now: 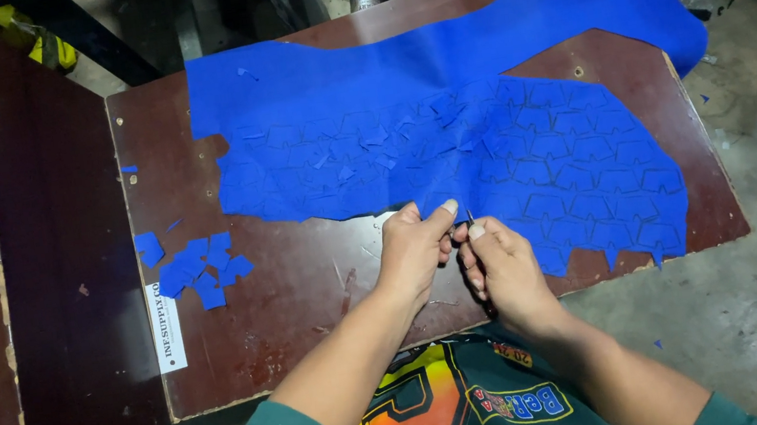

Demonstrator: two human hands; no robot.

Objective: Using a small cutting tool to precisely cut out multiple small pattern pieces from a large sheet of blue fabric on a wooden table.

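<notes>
The left hand point(411, 249) pinches the near edge of the blue sheet point(445, 124) between thumb and fingers. The right hand point(502, 269), touching it, is closed around a small tool I cannot identify. The sheet spreads away across the brown table point(291, 294); cut blue pieces point(198, 265) lie well left.

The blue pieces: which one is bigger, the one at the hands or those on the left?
The large marked blue sheet at both hands; the small cut pieces lie piled apart.
</notes>
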